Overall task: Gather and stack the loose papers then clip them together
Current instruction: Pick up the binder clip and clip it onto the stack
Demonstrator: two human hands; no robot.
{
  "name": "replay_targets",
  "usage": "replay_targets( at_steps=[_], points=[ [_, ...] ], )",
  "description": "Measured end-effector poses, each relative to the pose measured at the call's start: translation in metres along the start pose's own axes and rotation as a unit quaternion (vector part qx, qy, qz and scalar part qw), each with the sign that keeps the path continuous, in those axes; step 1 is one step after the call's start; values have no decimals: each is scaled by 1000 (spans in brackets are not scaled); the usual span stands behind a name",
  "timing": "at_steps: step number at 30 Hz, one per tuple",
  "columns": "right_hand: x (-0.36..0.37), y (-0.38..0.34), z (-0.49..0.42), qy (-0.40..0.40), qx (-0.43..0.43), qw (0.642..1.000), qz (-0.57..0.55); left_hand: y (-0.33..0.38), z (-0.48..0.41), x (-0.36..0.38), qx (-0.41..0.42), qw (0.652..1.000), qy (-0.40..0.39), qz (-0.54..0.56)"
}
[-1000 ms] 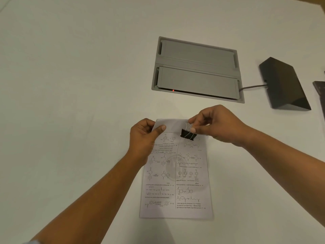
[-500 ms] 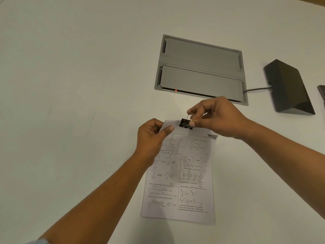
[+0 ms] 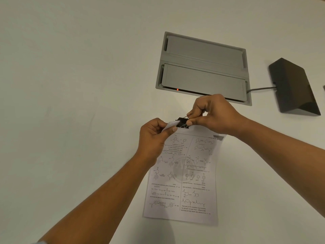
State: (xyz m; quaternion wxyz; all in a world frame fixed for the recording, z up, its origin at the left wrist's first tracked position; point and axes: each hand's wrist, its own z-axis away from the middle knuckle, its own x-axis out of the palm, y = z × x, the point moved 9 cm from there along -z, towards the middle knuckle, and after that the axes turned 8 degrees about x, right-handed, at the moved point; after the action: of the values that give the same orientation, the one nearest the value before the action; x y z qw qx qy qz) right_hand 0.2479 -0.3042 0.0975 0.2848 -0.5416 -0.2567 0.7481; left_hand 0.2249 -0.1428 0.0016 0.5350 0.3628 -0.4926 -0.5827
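Note:
A stack of white papers [image 3: 182,175] printed with chemistry diagrams lies on the white table, its far edge lifted. My left hand [image 3: 154,136] pinches the stack's far left corner. A black binder clip [image 3: 182,123] sits at the far edge of the papers. My right hand [image 3: 211,115] squeezes the clip's wire handles between thumb and fingers. The clip's jaws are at the paper edge; I cannot tell whether they grip the sheets.
A grey recessed cable hatch [image 3: 204,67] with a small red light is set into the table just beyond my hands. A dark wedge-shaped device [image 3: 295,88] with a cable lies at the right. The white table [image 3: 70,85] stretches bare to the left.
My right hand carried the binder clip from over the page up to the papers' far edge. My left hand lifted the far corner a little.

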Motion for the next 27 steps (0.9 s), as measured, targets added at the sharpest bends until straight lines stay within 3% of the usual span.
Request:
replay_targets(
  at_steps=[10, 12, 14, 18, 20, 22, 24, 27],
  points=[
    [10, 7, -12, -83, 17, 996, 33, 0, -1, -4, 5, 1000, 3, 4],
    [9, 14, -7, -75, 30, 996, 26, 1, -2, -3, 7, 1000, -3, 22],
    [-3, 29, 3, -19, 52, 997, -62, 2, -2, -3, 5, 999, -4, 45],
    [-25, 100, 44, 169, 151, 936, -269, 4, -5, -7, 5, 997, -9, 76],
    [-4, 143, 74, 193, 225, 863, -409, 5, -7, -11, 3, 995, -4, 97],
    [37, 167, 97, 153, 269, 805, -505, 5, -9, -14, -1, 993, 1, 116],
    [68, 167, 114, 119, 297, 799, -509, 5, -10, -17, -10, 990, 6, 137],
    [87, 158, 128, 117, 291, 834, -454, 3, -10, -23, -30, 983, 25, 177]
  ],
)
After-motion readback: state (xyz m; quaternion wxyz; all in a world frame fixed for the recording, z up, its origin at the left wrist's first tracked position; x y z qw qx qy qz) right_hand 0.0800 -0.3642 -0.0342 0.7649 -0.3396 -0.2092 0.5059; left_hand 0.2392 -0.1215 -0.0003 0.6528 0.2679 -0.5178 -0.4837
